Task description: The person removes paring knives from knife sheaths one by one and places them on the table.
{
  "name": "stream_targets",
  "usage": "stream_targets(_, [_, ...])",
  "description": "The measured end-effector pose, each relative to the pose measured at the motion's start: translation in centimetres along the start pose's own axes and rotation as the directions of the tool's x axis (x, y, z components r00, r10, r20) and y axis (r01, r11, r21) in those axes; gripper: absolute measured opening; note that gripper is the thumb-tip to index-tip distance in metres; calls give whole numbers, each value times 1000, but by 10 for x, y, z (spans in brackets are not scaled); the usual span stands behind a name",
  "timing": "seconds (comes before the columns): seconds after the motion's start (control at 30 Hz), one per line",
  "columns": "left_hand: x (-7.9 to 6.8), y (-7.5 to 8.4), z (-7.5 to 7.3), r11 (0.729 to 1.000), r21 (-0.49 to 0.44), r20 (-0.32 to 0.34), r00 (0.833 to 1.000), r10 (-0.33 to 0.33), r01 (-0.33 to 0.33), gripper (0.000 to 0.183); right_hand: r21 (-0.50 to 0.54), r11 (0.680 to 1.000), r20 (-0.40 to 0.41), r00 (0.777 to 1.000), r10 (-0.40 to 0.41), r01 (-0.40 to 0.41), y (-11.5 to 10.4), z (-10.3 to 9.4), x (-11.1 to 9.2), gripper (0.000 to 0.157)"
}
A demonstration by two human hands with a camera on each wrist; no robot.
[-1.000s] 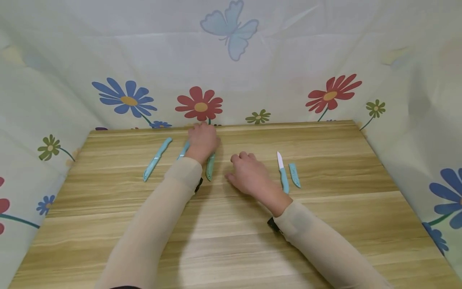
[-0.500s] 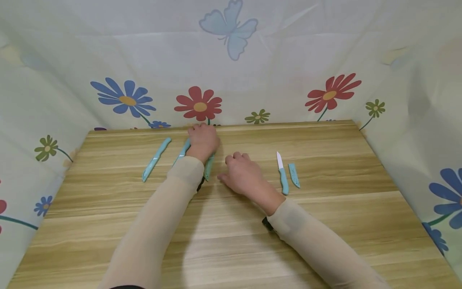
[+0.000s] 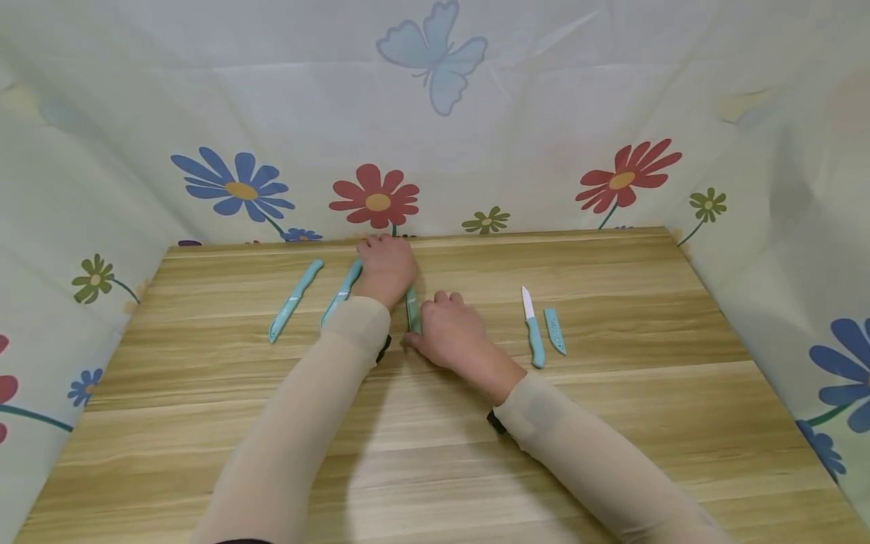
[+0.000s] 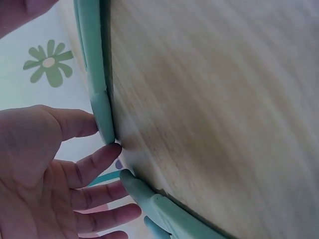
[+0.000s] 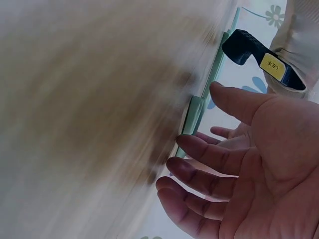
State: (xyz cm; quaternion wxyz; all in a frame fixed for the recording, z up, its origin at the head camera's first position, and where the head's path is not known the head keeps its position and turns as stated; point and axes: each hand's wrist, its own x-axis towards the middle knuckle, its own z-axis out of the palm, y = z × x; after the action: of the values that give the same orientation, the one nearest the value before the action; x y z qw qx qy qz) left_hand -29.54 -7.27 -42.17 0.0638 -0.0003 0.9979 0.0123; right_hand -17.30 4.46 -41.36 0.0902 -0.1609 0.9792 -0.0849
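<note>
Sheathed knife [image 3: 411,304] lies at the centre of the head view. Left hand [image 3: 387,266] appears to pinch its handle end [image 4: 103,119] between thumb and forefinger; right hand [image 3: 451,329] sits half-spread beside the sheath [image 3: 414,322], contact not determinable. Hazard: an uneven pull on the handle could work the sheath loose. Rightward drift of the right hand could strike the uncovered knife [image 3: 534,336], right of centre.

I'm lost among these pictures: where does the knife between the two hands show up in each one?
Head: the knife is just below and left of centre, partly under the left hand.
Left wrist: upper left, running from the top edge down to the thumb.
Right wrist: right of centre, by the right hand's fingertips.
Shared landmark: the left hand, visible in all three.
</note>
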Motion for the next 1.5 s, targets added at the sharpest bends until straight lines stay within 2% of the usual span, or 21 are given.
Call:
stream_targets(0.23, [-2, 4, 0, 1000, -9, -2, 1000, -8, 8, 38, -4, 1000, -13, 1000, 17, -18, 2, 1, 4, 38])
stream_targets(0.47, [-4, 6, -2, 1000, -6, 7, 1000, -24, 24, 38, -6, 999, -6, 999, 37, -37, 1, 0, 4, 36])
stream_targets(0.73, [-8, 6, -5, 999, -35, -18, 1000, -24, 23, 36, 9, 999, -4, 999, 36, -36, 4, -3, 2, 30])
stream_targets(0.93, [-13, 5, -14, 994, -108, -41, 999, -32, 28, 37, 39, 998, -35, 998, 43, -42, 8, -6, 0, 24])
stream_targets(1.33, [-17, -1, -22, 977, -212, -95, 995, -31, 10, 42, 63, 997, -67, 997, 45, -41, 15, -8, -5, 30])
stream_targets(1.43, [-20, -2, -25, 966, -258, -113, 993, -20, -10, 45, 70, 996, -69, 996, 59, -54, 16, -10, -7, 29])
stream_targets(1.5, [-23, -4, -28, 946, -324, -116, 993, -15, -23, 46, 71, 996, -77, 995, 62, -56, 17, -12, -9, 28])
